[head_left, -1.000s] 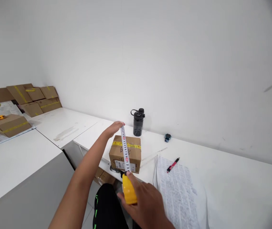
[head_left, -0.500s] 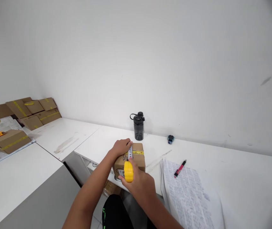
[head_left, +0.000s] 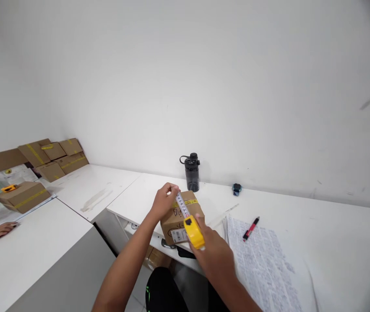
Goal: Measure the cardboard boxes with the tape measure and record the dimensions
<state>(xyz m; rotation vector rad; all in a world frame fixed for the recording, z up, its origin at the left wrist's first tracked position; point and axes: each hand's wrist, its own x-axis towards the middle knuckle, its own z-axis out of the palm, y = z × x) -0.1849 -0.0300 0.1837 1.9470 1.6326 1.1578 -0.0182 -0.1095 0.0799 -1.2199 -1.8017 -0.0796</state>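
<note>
A small cardboard box [head_left: 168, 225] with yellow tape across its top and a white label on its front sits at the desk's front edge. My right hand [head_left: 215, 251] is closed around a yellow tape measure [head_left: 194, 232], held over the box's near right side. From its case the white, numbered blade runs up and left, slanting above the box top. At the far end of that blade are the pinched fingers of my left hand [head_left: 164, 201]. The fingertips partly hide the blade's end.
A dark water bottle [head_left: 192, 173] stands behind the box. To the right lie written sheets [head_left: 259, 264], a red pen [head_left: 251, 229] and a small dark watch-like object [head_left: 236, 189]. At left are stacked cardboard boxes [head_left: 73, 162], another box [head_left: 24, 197] and a co-worker's hands [head_left: 1, 229].
My right hand has moved right and tilted the tape measure, so the blade now slants. My left hand's fingers have lifted slightly with the blade's end. The box appears turned a little.
</note>
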